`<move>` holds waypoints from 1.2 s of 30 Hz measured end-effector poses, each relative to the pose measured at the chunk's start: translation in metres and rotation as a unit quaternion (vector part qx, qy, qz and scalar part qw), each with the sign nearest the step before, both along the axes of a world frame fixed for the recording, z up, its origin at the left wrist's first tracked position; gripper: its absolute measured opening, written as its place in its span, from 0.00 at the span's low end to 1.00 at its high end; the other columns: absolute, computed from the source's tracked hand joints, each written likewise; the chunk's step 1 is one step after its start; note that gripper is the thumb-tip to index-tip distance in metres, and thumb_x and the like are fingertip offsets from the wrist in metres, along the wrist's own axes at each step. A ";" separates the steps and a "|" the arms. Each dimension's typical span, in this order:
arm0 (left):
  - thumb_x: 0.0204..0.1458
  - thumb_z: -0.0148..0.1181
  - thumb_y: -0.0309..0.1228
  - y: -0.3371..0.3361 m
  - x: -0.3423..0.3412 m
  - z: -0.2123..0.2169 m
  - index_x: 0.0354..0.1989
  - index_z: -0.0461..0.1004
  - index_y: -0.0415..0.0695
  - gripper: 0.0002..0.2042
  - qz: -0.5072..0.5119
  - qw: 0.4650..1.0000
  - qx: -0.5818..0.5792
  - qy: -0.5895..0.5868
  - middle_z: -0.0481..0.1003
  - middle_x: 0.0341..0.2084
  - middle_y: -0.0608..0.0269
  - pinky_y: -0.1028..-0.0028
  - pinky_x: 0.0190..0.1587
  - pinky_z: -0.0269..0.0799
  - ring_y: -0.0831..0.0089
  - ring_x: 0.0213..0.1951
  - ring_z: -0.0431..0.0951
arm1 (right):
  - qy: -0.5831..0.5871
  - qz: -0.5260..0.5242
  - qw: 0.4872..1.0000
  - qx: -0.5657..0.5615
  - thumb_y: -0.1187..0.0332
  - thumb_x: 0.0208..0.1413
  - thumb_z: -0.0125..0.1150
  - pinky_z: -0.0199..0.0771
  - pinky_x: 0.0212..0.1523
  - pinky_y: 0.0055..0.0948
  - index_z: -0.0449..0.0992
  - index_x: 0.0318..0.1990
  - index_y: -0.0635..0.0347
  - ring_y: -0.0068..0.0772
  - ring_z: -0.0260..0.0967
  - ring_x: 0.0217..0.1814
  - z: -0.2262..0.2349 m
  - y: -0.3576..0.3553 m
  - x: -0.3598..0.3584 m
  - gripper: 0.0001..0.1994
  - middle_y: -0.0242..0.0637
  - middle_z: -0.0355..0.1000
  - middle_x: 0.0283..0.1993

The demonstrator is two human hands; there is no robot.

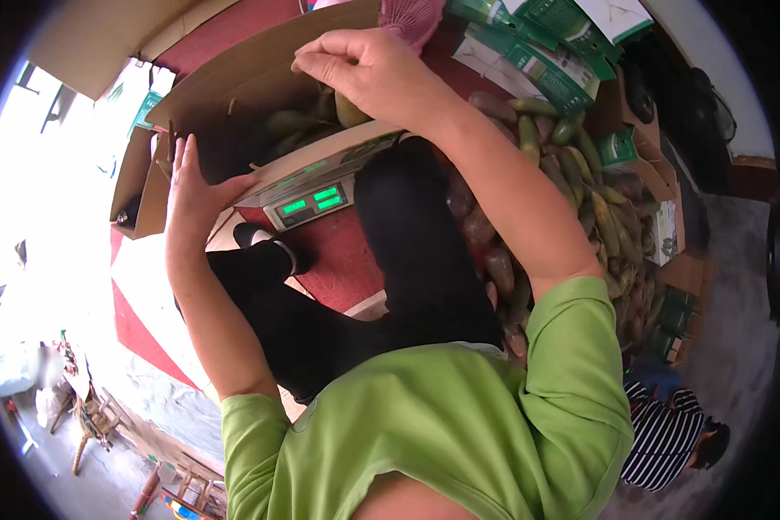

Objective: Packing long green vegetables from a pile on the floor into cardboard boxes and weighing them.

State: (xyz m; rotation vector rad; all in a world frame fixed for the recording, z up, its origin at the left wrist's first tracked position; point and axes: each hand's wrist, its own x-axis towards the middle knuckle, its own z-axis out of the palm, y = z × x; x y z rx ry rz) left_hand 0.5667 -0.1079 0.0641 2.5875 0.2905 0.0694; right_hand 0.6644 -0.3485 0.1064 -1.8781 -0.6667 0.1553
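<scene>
An open cardboard box (pixel 234 102) stands in front of me with several green, cucumber-like vegetables (pixel 290 123) in its shadowed inside. My left hand (pixel 195 192) is open at its near left corner, fingers stretched up along the side and thumb spread against the near wall. Over the box, my right hand (pixel 368 74) is closed with thumb and fingers brought together. What it holds, if anything, is hidden. Just below that hand shows a yellowish-green vegetable (pixel 348 110). A digital scale (pixel 310 204) with green lit digits sits at the box's near side.
A large heap of green, yellowish and brownish vegetables (pixel 572 169) lies to my right. Green and white cartons (pixel 542 61) lie behind it. A pink mesh basket (pixel 410 19) is at the far edge. Another person in a striped top (pixel 667 438) is at the lower right.
</scene>
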 end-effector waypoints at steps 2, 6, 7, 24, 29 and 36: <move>0.32 0.73 0.36 -0.005 0.000 0.003 0.60 0.53 0.29 0.47 -0.002 1.000 0.006 -0.007 0.54 0.60 0.38 0.67 0.62 0.53 0.55 0.63 0.55 | -0.007 -0.026 0.999 0.036 0.65 0.57 0.55 0.68 0.40 0.20 0.76 0.40 0.65 0.18 0.69 0.38 0.000 -0.021 -0.004 0.12 0.31 0.74 0.35; 0.35 0.72 0.37 -0.008 0.003 0.010 0.61 0.53 0.31 0.45 0.002 1.000 0.005 0.013 0.52 0.61 0.40 0.65 0.58 0.60 0.53 0.60 0.60 | 0.006 -0.116 0.986 0.117 0.68 0.59 0.50 0.69 0.44 0.21 0.75 0.41 0.65 0.20 0.69 0.41 -0.010 -0.087 -0.013 0.11 0.33 0.74 0.39; 0.35 0.72 0.37 -0.010 0.003 0.013 0.61 0.52 0.32 0.45 0.012 0.999 -0.009 0.030 0.52 0.62 0.42 0.65 0.58 0.61 0.53 0.59 0.61 | 0.027 -0.144 0.981 0.124 0.67 0.59 0.49 0.69 0.43 0.21 0.75 0.42 0.65 0.20 0.69 0.41 -0.017 -0.106 -0.018 0.11 0.33 0.74 0.40; 0.33 0.73 0.37 -0.015 0.003 0.012 0.62 0.52 0.33 0.47 0.028 0.998 0.018 0.051 0.50 0.63 0.42 0.64 0.63 0.52 0.55 0.64 0.54 | 0.005 -0.240 0.971 -0.005 0.67 0.47 0.63 0.70 0.40 0.24 0.75 0.40 0.65 0.26 0.72 0.35 -0.057 -0.122 -0.013 0.14 0.40 0.75 0.34; 0.33 0.73 0.37 -0.009 0.004 0.005 0.62 0.52 0.33 0.47 0.023 0.999 0.008 0.041 0.50 0.63 0.42 0.64 0.63 0.53 0.54 0.64 0.54 | -0.125 -0.187 0.959 -0.170 0.62 0.45 0.61 0.70 0.37 0.37 0.77 0.37 0.58 0.41 0.73 0.36 -0.044 -0.067 0.023 0.13 0.38 0.75 0.32; 0.32 0.73 0.38 -0.008 0.005 0.007 0.61 0.53 0.33 0.47 0.017 0.999 -0.005 0.028 0.51 0.62 0.41 0.64 0.62 0.54 0.53 0.63 0.55 | -0.257 -0.099 0.842 -0.465 0.70 0.44 0.55 0.64 0.38 0.46 0.78 0.29 0.56 0.39 0.74 0.36 -0.042 -0.036 0.042 0.06 0.38 0.76 0.30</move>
